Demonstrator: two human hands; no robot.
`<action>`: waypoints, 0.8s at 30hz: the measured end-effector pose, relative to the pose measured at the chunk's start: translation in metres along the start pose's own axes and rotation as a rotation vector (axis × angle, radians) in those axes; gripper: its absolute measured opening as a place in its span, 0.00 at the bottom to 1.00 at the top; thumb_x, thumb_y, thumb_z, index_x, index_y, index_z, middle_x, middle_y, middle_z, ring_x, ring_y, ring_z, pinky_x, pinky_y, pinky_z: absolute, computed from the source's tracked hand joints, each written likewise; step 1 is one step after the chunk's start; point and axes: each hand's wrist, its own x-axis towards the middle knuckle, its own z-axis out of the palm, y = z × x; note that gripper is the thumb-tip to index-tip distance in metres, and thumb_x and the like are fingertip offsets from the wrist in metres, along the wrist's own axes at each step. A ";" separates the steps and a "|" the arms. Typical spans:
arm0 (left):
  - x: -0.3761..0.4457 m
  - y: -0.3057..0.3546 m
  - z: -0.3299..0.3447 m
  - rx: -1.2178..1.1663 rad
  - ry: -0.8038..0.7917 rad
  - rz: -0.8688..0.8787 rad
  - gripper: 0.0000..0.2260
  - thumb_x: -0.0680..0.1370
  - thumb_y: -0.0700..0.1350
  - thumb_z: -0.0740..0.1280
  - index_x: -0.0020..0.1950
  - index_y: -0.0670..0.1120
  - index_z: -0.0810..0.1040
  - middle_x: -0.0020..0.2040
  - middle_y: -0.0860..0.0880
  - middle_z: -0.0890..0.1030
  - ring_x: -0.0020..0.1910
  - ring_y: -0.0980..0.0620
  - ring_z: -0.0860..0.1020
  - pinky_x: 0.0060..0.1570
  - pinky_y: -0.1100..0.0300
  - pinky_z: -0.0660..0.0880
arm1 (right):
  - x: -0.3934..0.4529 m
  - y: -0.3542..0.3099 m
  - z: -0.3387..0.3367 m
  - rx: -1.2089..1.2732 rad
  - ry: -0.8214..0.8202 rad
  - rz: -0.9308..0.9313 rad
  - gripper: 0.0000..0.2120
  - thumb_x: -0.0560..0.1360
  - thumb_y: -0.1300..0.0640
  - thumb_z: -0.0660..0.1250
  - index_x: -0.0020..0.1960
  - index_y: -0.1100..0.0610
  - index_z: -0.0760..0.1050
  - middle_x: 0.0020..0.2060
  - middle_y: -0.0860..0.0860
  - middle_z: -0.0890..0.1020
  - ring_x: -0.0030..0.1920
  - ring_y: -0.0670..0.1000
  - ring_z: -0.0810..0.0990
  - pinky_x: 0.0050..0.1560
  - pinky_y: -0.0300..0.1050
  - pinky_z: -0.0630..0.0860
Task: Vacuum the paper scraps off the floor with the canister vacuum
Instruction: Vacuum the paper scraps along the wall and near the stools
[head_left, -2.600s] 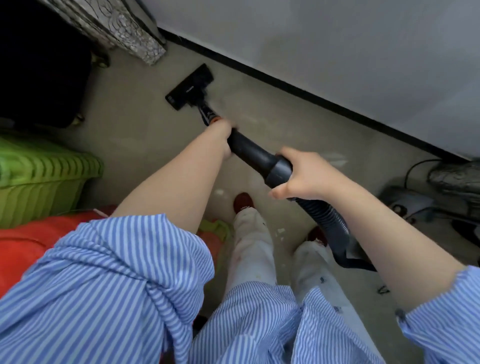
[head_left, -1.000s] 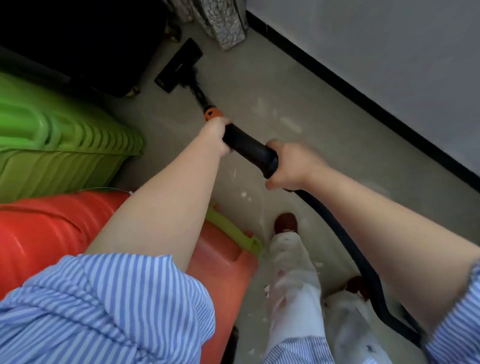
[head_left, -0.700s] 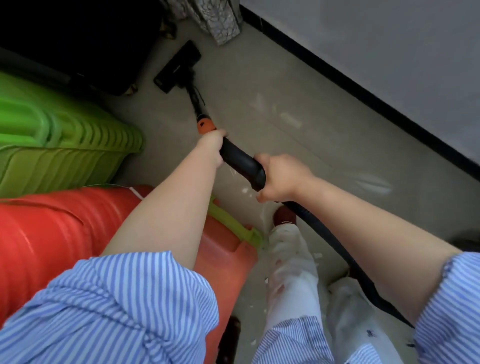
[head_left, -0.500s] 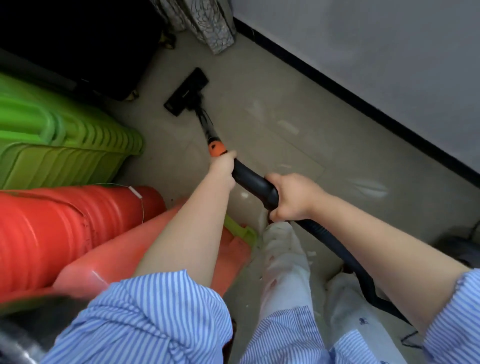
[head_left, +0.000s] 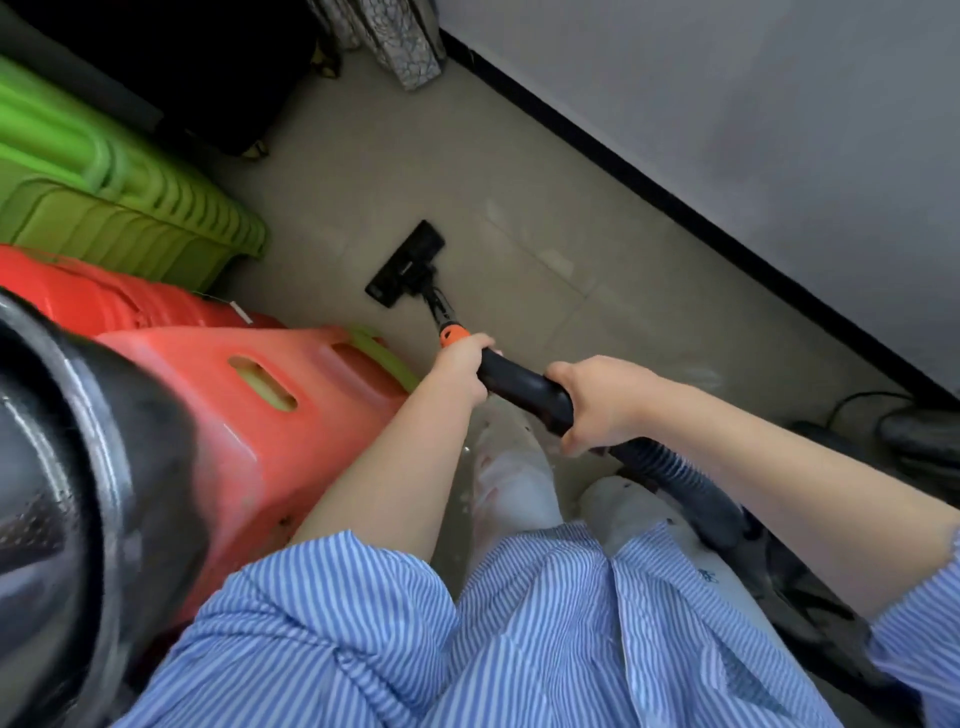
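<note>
The black plastic vacuum wand (head_left: 522, 387), with its orange collar (head_left: 453, 335), is held in both hands. The left hand (head_left: 465, 364) is clamped around the wand just behind the collar; the right hand (head_left: 597, 402) is clamped around the thicker black handle where the ribbed grey-black hose (head_left: 691, 486) begins. Each grip is closed fully on the wand.

The flat black floor nozzle (head_left: 406, 264) is set on the beige tiled floor (head_left: 519, 171), out in front of the feet, near the green ribbed plastic crate (head_left: 130, 208) and the red plastic stool (head_left: 249, 415) but apart from both. The canister itself cannot be made out with certainty; dark equipment at the right edge is too blurred to identify.

The wand's long axis runs from the lower right, at the hands, up and to the left, away from the body; the nozzle end is pointed toward the far left corner, where dark furniture stands. The nozzle head is laid crosswise to the wand.

The open floor around the nozzle and along the black skirting board (head_left: 675, 208) appears largely free of scraps. Small white paper scraps (head_left: 470, 499) are visible close to the white trouser legs (head_left: 514, 483), between the feet and the stool. The task is therefore judged to be partly done: the area near the feet is left to be covered, and whatever lies under the body is hidden.
</note>
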 end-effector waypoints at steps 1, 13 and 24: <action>-0.006 -0.011 0.003 0.004 -0.005 -0.006 0.12 0.80 0.39 0.60 0.36 0.40 0.68 0.36 0.46 0.73 0.31 0.52 0.70 0.32 0.60 0.69 | -0.011 0.004 0.003 -0.020 -0.013 -0.004 0.20 0.66 0.52 0.72 0.53 0.55 0.68 0.32 0.46 0.71 0.37 0.52 0.73 0.36 0.42 0.71; -0.003 -0.048 0.021 -0.209 -0.230 -0.088 0.10 0.81 0.38 0.59 0.60 0.34 0.71 0.61 0.39 0.75 0.62 0.42 0.74 0.63 0.53 0.68 | -0.034 0.047 0.021 -0.029 -0.022 0.060 0.21 0.63 0.52 0.74 0.50 0.54 0.68 0.34 0.48 0.74 0.37 0.53 0.74 0.38 0.46 0.73; 0.043 0.026 -0.008 -0.039 -0.116 -0.134 0.21 0.78 0.38 0.64 0.70 0.36 0.66 0.64 0.39 0.75 0.59 0.43 0.76 0.53 0.53 0.73 | 0.046 0.020 0.008 0.048 0.000 0.112 0.22 0.63 0.54 0.72 0.55 0.55 0.71 0.38 0.51 0.78 0.39 0.54 0.76 0.37 0.46 0.73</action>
